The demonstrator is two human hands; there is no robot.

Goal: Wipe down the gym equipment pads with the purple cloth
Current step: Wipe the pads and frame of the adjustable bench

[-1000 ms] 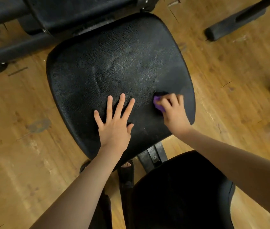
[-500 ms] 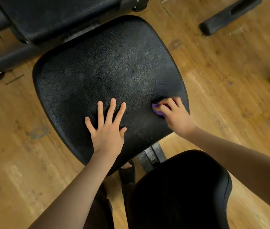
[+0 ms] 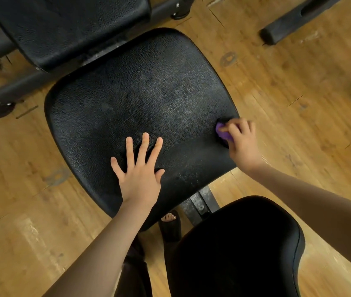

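Note:
A wide black leather seat pad (image 3: 131, 99) fills the middle of the view, dusty and smudged. My left hand (image 3: 140, 168) lies flat on its near part with fingers spread. At the pad's right edge my right hand (image 3: 242, 139) grips a small bunched purple cloth (image 3: 223, 132) and presses it against the pad. Most of the cloth is hidden under the fingers.
A black back pad (image 3: 71, 24) stands beyond the seat on a black metal frame (image 3: 13, 91). A second black pad (image 3: 234, 249) sits below right, near my foot (image 3: 169, 217). Another black frame foot (image 3: 299, 17) lies top right on the worn wooden floor (image 3: 299, 86).
My right hand has slid the purple cloth rightward to the pad's right edge. My left hand stays flat on the pad. The view has shifted slightly.

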